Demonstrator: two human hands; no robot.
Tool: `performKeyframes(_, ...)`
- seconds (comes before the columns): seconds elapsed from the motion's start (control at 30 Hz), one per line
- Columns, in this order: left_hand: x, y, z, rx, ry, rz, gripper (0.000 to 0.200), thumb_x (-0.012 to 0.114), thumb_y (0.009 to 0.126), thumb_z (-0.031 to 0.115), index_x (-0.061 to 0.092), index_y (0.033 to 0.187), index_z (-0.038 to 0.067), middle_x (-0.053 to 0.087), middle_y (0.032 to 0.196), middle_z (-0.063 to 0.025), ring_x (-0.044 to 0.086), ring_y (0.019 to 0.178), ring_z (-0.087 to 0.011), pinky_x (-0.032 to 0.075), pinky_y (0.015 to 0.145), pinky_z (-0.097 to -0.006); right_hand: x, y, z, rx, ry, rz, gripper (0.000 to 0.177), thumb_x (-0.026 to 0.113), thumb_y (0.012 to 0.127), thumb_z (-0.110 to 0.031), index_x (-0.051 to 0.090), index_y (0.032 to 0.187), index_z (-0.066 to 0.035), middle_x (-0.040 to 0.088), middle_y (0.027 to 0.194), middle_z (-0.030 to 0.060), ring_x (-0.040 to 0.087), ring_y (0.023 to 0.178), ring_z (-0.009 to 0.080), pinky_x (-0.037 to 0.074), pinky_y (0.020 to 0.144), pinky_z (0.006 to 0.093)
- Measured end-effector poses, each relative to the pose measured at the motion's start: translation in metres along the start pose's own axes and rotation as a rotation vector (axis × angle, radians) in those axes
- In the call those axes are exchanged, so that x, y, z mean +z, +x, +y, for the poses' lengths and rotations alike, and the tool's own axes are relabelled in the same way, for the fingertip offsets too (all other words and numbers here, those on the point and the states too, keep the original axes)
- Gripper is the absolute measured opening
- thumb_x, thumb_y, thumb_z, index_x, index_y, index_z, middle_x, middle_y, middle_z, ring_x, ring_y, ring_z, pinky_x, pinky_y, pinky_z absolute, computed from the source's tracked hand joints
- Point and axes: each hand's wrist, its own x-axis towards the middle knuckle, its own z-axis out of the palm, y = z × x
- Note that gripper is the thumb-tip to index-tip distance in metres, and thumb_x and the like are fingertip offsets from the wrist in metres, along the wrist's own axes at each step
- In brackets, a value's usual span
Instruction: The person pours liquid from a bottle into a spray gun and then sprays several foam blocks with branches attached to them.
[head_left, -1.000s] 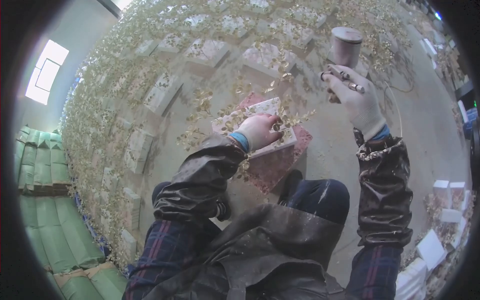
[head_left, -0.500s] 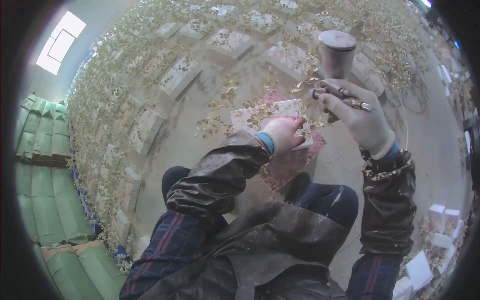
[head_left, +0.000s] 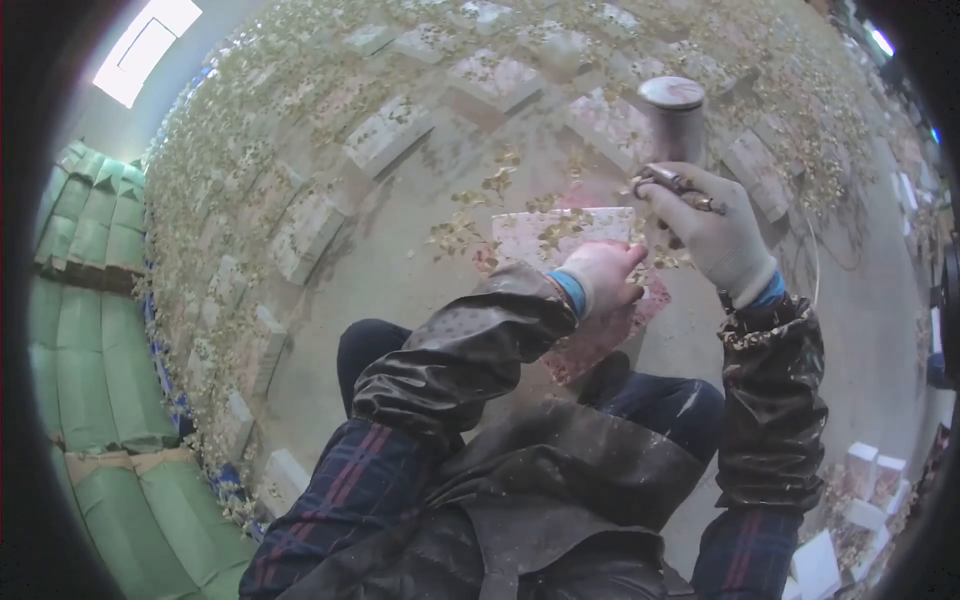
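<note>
My right hand [head_left: 722,225], in a pale glove, is wrapped round a spray gun [head_left: 680,185] with a pale-capped paint cup [head_left: 672,118] on top. Its nozzle end points left, over the leaf sprigs. My left hand [head_left: 605,275], pale with paint and with a blue cuff at the wrist, grips the right edge of a white foam-like block [head_left: 525,230]. Golden leafy sprigs [head_left: 495,185] stick out from this block. Under it is a pink-stained slab [head_left: 590,345]. The left fingertips are partly hidden.
Many more pale blocks [head_left: 390,135] bearing leafy sprigs cover the floor ahead and to the left. Green sacks [head_left: 90,370] are stacked at far left. Bare white blocks [head_left: 818,565] lie at lower right. A thin hose [head_left: 815,260] runs down right of my right hand.
The view has shifted, so most things sit further right and lower. The spray gun is nearer the left hand and block. Pinkish haze shows behind the block. Both grips stay the same.
</note>
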Motion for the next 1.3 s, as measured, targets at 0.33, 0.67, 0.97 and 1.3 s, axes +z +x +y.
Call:
performKeyframes(0.33, -0.009, -0.098, -0.029, 0.501, -0.083, 0.636, 0.034, 0.068, 0.085, 0.028, 0.066, 0.108, 0.003, 0.069, 0.094, -0.0133, 0.066, 0.084, -0.0308, 0.055, 0.078, -0.043, 0.03, 0.011, -0.03, -0.126, 0.12, -0.167, 0.028, 0.064, 0.093, -0.009, 0.064, 0.12, 0.001, 0.071, 0.097, 0.0105, 0.062, 0.072, 0.0109, 0.052, 0.062, 0.0212)
performKeyframes(0.67, -0.067, -0.144, -0.144, -0.563, -0.131, 0.53, 0.074, 0.046, 0.093, 0.06, 0.038, 0.145, 0.007, 0.056, 0.134, -0.0178, 0.055, 0.121, -0.0331, 0.049, 0.098, -0.0473, 0.076, 0.019, -0.023, -0.245, 0.045, -0.072, 0.028, 0.068, 0.091, -0.012, 0.066, 0.115, 0.002, 0.071, 0.088, 0.0087, 0.061, 0.058, 0.0107, 0.052, 0.051, 0.0213)
performKeyframes(0.97, -0.066, -0.145, -0.162, -0.695, -0.06, 0.218, 0.049, 0.04, 0.099, 0.042, 0.049, 0.135, 0.012, 0.068, 0.113, -0.0141, 0.067, 0.095, -0.032, 0.056, 0.074, -0.0427, 0.079, 0.012, -0.046, 0.024, 0.051, -0.213, 0.031, 0.067, 0.092, -0.012, 0.064, 0.119, 0.003, 0.07, 0.089, 0.0102, 0.062, 0.067, 0.0129, 0.057, 0.062, 0.0233)
performKeyframes(1.3, -0.061, -0.147, -0.178, -0.685, -0.047, 0.301, 0.032, 0.04, 0.097, 0.023, 0.063, 0.117, 0.013, 0.071, 0.102, -0.0133, 0.068, 0.089, -0.035, 0.057, 0.075, -0.0446, 0.094, 0.009, -0.071, -0.099, -0.085, -0.337, 0.023, 0.066, 0.092, -0.015, 0.069, 0.109, 0.0, 0.067, 0.075, 0.0048, 0.057, 0.055, 0.0105, 0.048, 0.052, 0.0226)
